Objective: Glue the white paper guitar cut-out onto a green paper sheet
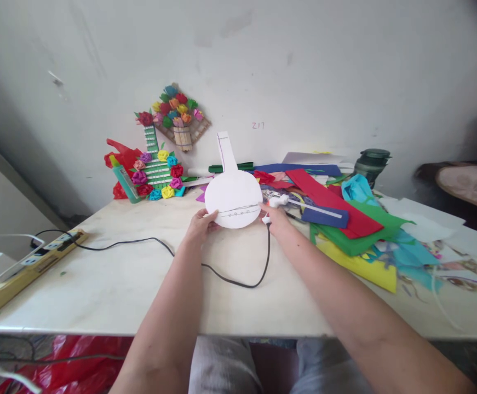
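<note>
A white paper cutout (233, 191), round with a narrow neck at the top, is held upright between my two hands. Pencil lines and a row of small curls run across its lower part. My left hand (203, 223) grips its lower left edge, thumb in front. At the lower right edge, my right hand (271, 214) is closed on the same cutout, its fingers partly hidden. Just beyond the right hand lies a white glue gun (278, 200) with a glue stick in its back; its black cord (238, 283) curves over the table.
Coloured crepe paper (337, 202) is heaped at the right, near a dark green bottle (372, 163). Paper-flower crafts (158, 169) and a glue bottle (124, 180) stand at the back left. A power strip (36, 262) lies along the table's left edge.
</note>
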Tool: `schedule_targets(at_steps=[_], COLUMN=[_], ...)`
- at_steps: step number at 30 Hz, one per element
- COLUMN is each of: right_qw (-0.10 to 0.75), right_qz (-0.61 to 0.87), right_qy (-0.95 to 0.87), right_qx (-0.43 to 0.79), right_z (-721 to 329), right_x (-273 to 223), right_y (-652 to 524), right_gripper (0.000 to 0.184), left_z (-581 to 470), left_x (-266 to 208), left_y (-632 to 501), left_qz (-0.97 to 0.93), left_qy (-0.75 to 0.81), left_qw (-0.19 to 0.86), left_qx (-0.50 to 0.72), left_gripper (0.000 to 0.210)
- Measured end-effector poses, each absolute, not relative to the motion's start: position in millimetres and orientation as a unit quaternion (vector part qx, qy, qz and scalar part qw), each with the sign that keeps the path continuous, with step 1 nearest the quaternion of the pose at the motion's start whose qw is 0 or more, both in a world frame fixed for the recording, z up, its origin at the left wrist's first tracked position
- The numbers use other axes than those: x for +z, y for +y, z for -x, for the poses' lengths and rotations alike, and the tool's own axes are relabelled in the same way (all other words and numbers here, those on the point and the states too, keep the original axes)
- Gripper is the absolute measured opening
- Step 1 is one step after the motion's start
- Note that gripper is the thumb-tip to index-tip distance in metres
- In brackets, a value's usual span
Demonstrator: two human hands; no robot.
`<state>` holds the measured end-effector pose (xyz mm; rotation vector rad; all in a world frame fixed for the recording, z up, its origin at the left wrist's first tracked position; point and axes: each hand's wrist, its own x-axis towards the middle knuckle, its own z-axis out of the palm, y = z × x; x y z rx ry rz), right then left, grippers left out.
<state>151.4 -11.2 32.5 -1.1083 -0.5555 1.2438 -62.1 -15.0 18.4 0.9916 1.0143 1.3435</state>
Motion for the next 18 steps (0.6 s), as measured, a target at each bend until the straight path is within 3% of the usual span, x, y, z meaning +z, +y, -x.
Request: schedule_targets(at_steps=[9,18], right_qw=[0.653,0.672], right_qz=[0.506,0.483], right_qy=[-0.256,-0.264], right_qx=[0.502,0.497], right_z=[-145.3,-145.8], right_x=[25.5,21.2], right_y=[-10.9,-10.6], right_gripper=[0.035,0.036], left_z=[62.6,63.9], left_x=[22.1,21.8], left_y=[-19.1,-19.2], left_qz=[-0.438,-0.439], left_qy=[0.426,0.430], left_qw=[0.575,0.586], left_qx=[0.543,0.528], left_gripper=[0.044,0.037])
